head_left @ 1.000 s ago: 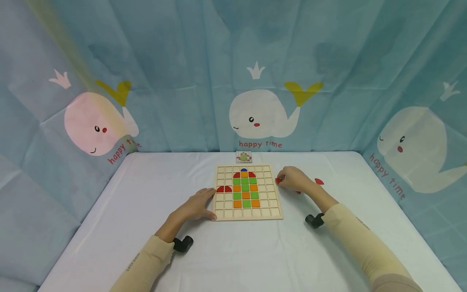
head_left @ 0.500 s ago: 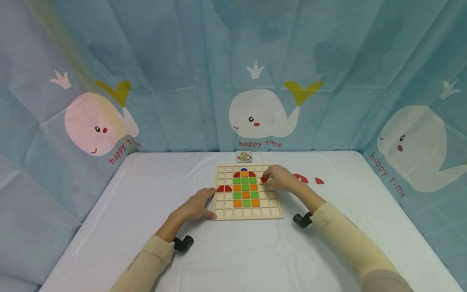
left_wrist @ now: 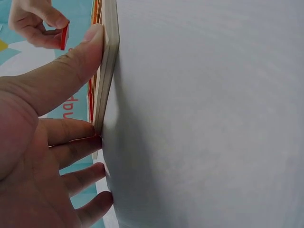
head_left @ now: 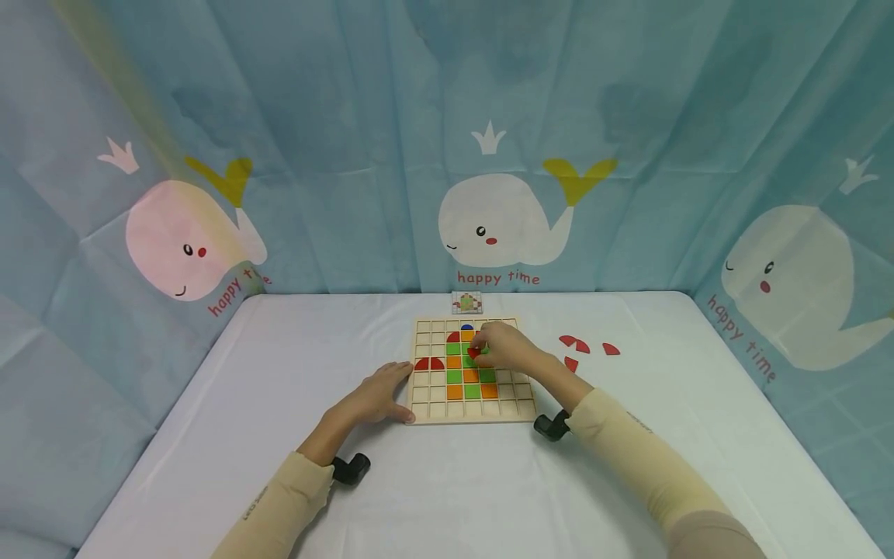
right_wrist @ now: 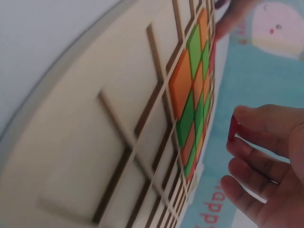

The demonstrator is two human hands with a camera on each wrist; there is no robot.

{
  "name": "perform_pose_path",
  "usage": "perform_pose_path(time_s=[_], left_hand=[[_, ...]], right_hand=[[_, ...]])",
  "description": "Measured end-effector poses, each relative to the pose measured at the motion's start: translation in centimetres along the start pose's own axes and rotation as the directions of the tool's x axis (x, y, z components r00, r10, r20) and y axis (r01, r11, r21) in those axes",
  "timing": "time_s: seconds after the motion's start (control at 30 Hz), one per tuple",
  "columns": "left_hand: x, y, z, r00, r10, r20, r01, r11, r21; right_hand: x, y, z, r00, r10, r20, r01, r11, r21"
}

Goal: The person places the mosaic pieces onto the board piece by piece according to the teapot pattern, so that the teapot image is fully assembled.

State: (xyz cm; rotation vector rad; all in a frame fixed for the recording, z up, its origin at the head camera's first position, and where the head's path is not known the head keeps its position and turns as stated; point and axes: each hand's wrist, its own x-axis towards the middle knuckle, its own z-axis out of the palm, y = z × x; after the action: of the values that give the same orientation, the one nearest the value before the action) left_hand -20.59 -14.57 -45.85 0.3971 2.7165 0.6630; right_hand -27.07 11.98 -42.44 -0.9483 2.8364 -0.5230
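A wooden grid board lies on the white table, filled in its middle columns with green and orange square tiles. Red quarter-circle pieces sit in its left cells, and a blue half-round piece is at the top. My right hand is over the board, pinching a red piece between thumb and fingertips, above the tiles. It hides some upper right cells. My left hand rests at the board's left edge, thumb and straight fingers touching the rim.
To the right of the board lie several loose red quarter-circle pieces. A small picture card stands behind the board. A blue curtain printed with whales closes off the table's back and sides.
My right hand has picked up a red piece from the board's right side and carried it left over the tiles. The left hand has stayed at the left edge.
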Motion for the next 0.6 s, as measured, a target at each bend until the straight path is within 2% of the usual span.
perform_pose_path(time_s=[0.1,0.33,0.6], left_hand=[[0.0,0.0,0.0,1.000,0.000,0.002,0.000,1.000,-0.001],[0.1,0.0,0.0,1.000,-0.001,0.014,0.001,1.000,-0.001],[0.1,-0.1,0.0,1.000,0.011,0.007,-0.011,1.000,0.007]], right_hand=[[0.3,-0.7,0.2,0.999,-0.039,-0.001,0.039,0.999,-0.017],[1.1,-2.0,1.3,0.999,-0.036,0.025,0.036,0.999,-0.007],[1.6,-2.9,2.1,0.997,-0.068,0.036,0.068,0.998,0.000]])
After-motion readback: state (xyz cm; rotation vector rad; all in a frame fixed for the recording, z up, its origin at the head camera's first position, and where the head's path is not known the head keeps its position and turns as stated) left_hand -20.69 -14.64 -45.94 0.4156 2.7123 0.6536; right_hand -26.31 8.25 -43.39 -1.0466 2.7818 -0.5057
